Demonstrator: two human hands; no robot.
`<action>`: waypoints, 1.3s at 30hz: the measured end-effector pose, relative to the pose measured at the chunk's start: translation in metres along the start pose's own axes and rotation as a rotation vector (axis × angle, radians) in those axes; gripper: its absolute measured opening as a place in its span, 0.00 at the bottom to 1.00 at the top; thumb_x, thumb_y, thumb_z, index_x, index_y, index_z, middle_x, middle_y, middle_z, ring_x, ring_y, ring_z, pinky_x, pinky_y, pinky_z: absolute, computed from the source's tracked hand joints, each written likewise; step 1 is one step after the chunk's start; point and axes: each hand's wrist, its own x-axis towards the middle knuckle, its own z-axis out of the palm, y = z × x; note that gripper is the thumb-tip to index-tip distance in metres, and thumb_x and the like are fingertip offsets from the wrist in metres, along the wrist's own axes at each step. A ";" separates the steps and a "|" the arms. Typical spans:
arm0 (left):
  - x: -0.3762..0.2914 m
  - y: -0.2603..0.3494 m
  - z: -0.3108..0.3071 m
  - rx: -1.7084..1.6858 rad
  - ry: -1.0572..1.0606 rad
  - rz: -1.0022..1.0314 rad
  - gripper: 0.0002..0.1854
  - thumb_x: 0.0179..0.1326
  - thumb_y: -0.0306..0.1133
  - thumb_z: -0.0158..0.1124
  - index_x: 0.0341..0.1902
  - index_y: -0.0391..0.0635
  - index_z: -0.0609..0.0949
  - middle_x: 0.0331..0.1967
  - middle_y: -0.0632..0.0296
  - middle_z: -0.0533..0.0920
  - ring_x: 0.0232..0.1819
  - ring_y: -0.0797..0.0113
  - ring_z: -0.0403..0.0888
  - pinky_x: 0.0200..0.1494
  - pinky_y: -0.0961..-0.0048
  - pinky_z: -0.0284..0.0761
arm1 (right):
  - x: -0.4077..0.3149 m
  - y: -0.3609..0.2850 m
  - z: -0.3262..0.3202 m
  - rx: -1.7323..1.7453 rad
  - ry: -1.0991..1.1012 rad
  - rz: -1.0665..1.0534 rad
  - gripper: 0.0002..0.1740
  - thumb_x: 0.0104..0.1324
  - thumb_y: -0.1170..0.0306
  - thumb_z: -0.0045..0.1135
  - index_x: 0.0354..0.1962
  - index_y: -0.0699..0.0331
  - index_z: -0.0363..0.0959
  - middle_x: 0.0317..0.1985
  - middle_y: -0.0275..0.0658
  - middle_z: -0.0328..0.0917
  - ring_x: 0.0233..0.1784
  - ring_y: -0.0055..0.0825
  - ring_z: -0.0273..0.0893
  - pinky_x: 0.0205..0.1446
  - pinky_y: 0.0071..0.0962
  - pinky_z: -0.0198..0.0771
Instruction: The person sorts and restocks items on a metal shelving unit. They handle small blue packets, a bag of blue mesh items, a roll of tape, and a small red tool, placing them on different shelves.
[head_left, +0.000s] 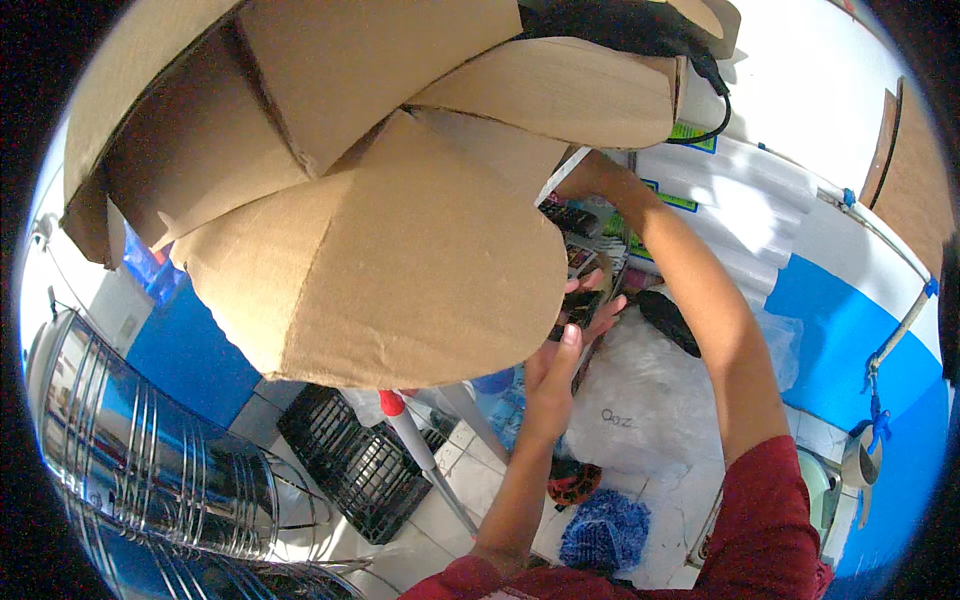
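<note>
Sheets of brown cardboard (420, 262) with curved edges fill the upper left and middle, close to the camera. Just past their lower right edge is my left hand (559, 360), thumb and fingers around a dark, flat, glossy object (577, 311) that looks like a phone; the cardboard covers part of both. My right arm reaches up on the right, and only the wrist side of my right hand (585, 176) shows beside a white strip (562, 176). Its fingers are hidden behind the cardboard.
Shiny metal racks (157, 442) stand at left, near a black plastic crate (367, 465) and a grey pole with a red collar (391, 403). Clear plastic bags (637, 405) and a blue cloth (606, 529) lie below; white rolls (742, 217) line the right wall.
</note>
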 end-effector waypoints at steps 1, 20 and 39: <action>0.000 0.000 0.000 0.005 0.002 -0.004 0.31 0.70 0.53 0.55 0.66 0.44 0.63 0.67 0.43 0.68 0.60 0.42 0.76 0.63 0.52 0.72 | 0.000 -0.003 -0.002 0.028 0.029 -0.015 0.29 0.52 0.53 0.62 0.46 0.65 0.79 0.44 0.57 0.81 0.48 0.52 0.81 0.54 0.46 0.75; 0.006 -0.008 0.002 -0.004 0.025 0.003 0.27 0.72 0.48 0.52 0.67 0.46 0.64 0.68 0.48 0.68 0.60 0.44 0.77 0.61 0.53 0.73 | -0.036 -0.014 -0.037 -0.096 0.513 -0.109 0.12 0.61 0.68 0.53 0.40 0.64 0.79 0.39 0.51 0.83 0.41 0.48 0.83 0.47 0.45 0.79; 0.004 -0.006 0.000 -0.044 -0.006 -0.055 0.26 0.72 0.45 0.53 0.67 0.46 0.63 0.69 0.51 0.66 0.64 0.47 0.74 0.63 0.60 0.70 | -0.035 0.024 -0.036 -0.213 0.626 -0.169 0.14 0.58 0.62 0.56 0.38 0.59 0.82 0.31 0.45 0.84 0.37 0.46 0.83 0.51 0.46 0.74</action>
